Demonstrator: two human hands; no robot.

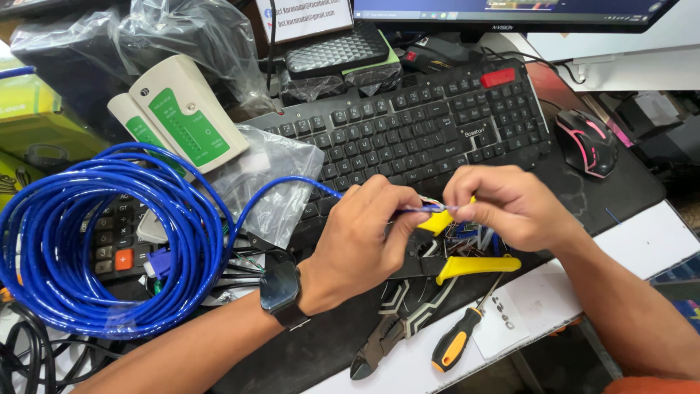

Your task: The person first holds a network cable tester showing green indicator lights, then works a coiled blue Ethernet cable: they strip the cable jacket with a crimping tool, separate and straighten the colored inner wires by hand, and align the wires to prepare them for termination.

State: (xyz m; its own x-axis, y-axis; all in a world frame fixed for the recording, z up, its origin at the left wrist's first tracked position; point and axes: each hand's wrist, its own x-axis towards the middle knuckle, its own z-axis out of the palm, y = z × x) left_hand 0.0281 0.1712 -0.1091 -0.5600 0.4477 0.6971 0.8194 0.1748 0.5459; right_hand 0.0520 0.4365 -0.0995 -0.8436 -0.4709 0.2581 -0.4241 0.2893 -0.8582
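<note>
My left hand (364, 237) pinches the free end of a blue network cable (288, 184) just in front of the black keyboard (423, 124). The cable runs back to a large blue coil (109, 241) at the left. My right hand (503, 204) grips the small wires at the cable's stripped tip, fingertips against my left thumb. A black smartwatch (281, 286) sits on my left wrist. Under both hands lies a crimping tool with yellow handles (474, 264).
A white-and-green cable tester (182, 117) rests at the upper left beside clear plastic bags (273, 175). Side cutters (375, 343) and an orange-handled screwdriver (456, 339) lie near the desk's front edge. A black-and-pink mouse (587, 142) is at the right, a calculator (117, 248) under the coil.
</note>
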